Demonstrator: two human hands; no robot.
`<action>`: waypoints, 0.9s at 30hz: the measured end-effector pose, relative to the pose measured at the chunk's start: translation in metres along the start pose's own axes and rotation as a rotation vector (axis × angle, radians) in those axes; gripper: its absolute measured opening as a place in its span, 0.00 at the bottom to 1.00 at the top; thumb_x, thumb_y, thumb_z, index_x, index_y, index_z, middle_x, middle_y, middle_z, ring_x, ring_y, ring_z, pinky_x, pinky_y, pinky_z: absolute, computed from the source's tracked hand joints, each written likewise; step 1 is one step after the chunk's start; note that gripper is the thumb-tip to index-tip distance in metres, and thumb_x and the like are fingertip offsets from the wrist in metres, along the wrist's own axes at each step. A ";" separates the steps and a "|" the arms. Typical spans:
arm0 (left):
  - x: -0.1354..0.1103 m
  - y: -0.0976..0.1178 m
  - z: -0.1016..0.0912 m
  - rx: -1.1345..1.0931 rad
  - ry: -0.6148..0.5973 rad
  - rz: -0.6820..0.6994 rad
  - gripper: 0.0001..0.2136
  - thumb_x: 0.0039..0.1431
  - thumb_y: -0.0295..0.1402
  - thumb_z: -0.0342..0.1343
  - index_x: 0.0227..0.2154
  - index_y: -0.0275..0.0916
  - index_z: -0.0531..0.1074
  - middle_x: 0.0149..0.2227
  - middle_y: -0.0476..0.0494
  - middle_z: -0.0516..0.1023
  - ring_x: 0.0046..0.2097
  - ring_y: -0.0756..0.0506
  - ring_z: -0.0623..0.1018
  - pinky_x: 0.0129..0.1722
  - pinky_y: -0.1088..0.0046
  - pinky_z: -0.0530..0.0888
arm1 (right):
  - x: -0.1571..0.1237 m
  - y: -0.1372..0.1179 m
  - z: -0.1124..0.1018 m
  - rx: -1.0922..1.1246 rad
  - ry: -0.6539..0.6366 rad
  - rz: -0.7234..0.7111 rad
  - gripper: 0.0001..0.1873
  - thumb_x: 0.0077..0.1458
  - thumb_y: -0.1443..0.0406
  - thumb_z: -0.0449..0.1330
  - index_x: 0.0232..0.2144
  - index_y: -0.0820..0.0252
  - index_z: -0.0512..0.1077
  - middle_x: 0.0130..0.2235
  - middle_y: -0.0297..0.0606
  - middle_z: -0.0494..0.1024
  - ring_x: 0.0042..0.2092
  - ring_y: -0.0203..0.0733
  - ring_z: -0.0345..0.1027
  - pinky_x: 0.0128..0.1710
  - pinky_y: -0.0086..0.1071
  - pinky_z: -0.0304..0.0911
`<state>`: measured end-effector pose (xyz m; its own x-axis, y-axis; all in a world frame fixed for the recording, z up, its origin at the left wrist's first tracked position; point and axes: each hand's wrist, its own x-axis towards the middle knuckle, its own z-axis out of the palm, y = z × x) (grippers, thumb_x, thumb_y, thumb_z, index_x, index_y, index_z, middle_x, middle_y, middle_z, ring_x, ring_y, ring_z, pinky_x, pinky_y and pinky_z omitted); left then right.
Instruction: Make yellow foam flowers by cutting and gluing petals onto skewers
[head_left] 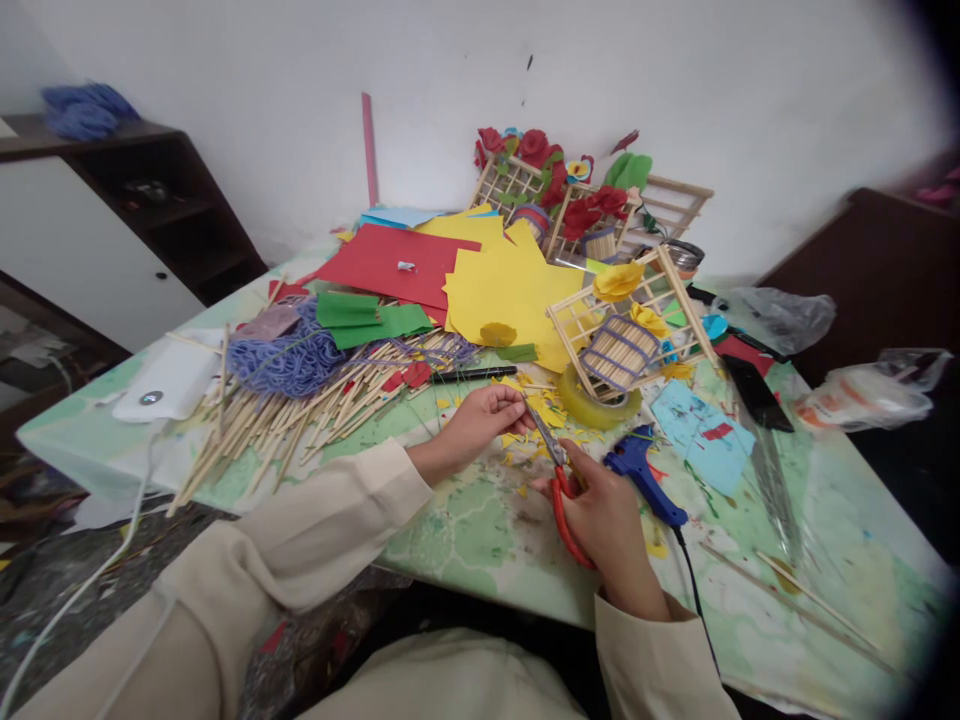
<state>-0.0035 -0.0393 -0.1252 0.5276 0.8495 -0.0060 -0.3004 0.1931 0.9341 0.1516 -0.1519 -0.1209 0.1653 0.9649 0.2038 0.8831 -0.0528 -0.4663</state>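
My right hand (604, 515) grips a pair of scissors (559, 480) with red handles, its blades pointing up and away toward my other hand. Fingers pinched together, my left hand (484, 425) is right at the blade tips; what it holds, if anything, is too small to make out. Yellow paper scraps (544, 408) lie scattered beneath and beyond both hands. Just right of the scissors rests a blue glue gun (645, 475) with a black cord. Behind the hands sits a roll of clear tape (600, 405), with a stick frame (630, 325) bearing yellow paper flowers leaning over it.
Wooden sticks (277, 430), purple yarn (289, 355) and green crepe paper (375, 320) crowd the left. Yellow sheets (510, 295) and a red sheet (390, 262) lie behind. More stick frames with red flowers (536, 150) stand against the wall. A phone (757, 392) lies right.
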 end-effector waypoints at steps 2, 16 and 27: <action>0.000 0.001 0.001 -0.007 0.003 -0.007 0.12 0.51 0.37 0.60 0.29 0.33 0.68 0.27 0.46 0.75 0.27 0.54 0.73 0.31 0.77 0.70 | 0.000 -0.001 0.000 0.008 -0.001 0.006 0.27 0.49 0.57 0.57 0.50 0.64 0.71 0.22 0.35 0.73 0.23 0.36 0.63 0.25 0.28 0.55; 0.002 -0.003 -0.001 0.002 0.015 -0.019 0.15 0.47 0.40 0.62 0.30 0.33 0.67 0.25 0.47 0.75 0.26 0.53 0.74 0.30 0.76 0.70 | 0.001 0.001 0.000 -0.062 -0.001 -0.003 0.29 0.47 0.58 0.57 0.51 0.62 0.69 0.24 0.33 0.72 0.25 0.37 0.64 0.25 0.29 0.54; 0.001 -0.001 -0.001 0.016 0.000 -0.001 0.13 0.50 0.38 0.60 0.29 0.33 0.68 0.27 0.46 0.75 0.27 0.53 0.73 0.30 0.76 0.70 | 0.000 0.002 0.000 -0.018 0.000 0.001 0.26 0.48 0.58 0.57 0.50 0.62 0.71 0.21 0.32 0.71 0.22 0.36 0.61 0.24 0.29 0.53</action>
<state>-0.0038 -0.0382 -0.1264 0.5280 0.8492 -0.0068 -0.2867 0.1858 0.9398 0.1534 -0.1518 -0.1219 0.1664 0.9650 0.2029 0.8907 -0.0589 -0.4507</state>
